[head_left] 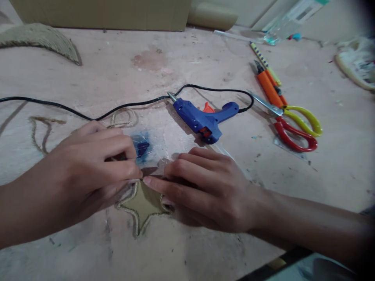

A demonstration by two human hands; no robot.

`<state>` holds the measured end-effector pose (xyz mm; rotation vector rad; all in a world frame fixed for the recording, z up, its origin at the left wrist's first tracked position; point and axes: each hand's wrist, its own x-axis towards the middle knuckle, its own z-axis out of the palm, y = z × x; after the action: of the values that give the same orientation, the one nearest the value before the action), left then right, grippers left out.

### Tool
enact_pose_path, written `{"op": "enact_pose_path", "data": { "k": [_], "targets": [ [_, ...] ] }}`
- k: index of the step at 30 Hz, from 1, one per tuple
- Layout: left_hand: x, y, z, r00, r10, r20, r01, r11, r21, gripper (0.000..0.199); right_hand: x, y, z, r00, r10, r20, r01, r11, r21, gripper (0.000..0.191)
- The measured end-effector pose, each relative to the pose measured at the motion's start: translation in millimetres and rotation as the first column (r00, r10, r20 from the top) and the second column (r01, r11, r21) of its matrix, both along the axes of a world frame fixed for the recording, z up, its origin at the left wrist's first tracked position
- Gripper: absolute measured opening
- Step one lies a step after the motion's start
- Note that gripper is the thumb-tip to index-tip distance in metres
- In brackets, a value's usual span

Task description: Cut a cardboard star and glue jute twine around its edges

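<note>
A flat cardboard star [144, 205] lies low in the middle, its edge lined with twine [135, 218]. My left hand [96, 164] is closed in a pinch at the star's upper point, on the twine running along the edge; its fingertips are partly hidden. My right hand [208, 187] grips the star's right side, index fingertip at the upper point and thumb near the right edge. Both hands' fingertips nearly meet there. Loose twine [39, 134] loops out behind my left hand.
Beyond my hands lies a blue glue gun [199, 119] with a black cord [125, 105] crossing the table. At right are scissors [295, 127], an orange cutter [268, 88] and a dotted yellow stick [265, 62]. A twine-covered crescent [43, 37] and cardboard box [102, 13] stand at the back.
</note>
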<state>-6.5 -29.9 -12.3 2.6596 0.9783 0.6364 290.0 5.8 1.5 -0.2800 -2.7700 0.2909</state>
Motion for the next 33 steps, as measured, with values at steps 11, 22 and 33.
{"op": "enact_pose_path", "data": {
  "k": [11, 22, 33],
  "targets": [
    [-1.5, -1.8, 1.3, 1.000, 0.004, 0.008, -0.004, 1.000, -0.019, 0.018, -1.6, -1.8, -5.0, 0.994, -0.045, -0.099, 0.049, 0.998, 0.032, 0.024],
    [-2.6, -1.8, 2.0, 0.999, -0.048, -0.024, 0.047, 0.999, -0.009, 0.022, -1.7, -0.2, -1.8, 0.998, -0.023, -0.055, 0.023, 1.000, 0.006, 0.017],
    [-0.3, -3.9, 2.7, 1.000, 0.008, 0.000, -0.008, 1.000, -0.009, 0.019, -2.7, -1.2, -6.6, 0.991, -0.038, -0.128, 0.042, 0.999, 0.032, 0.022]
  ]
}}
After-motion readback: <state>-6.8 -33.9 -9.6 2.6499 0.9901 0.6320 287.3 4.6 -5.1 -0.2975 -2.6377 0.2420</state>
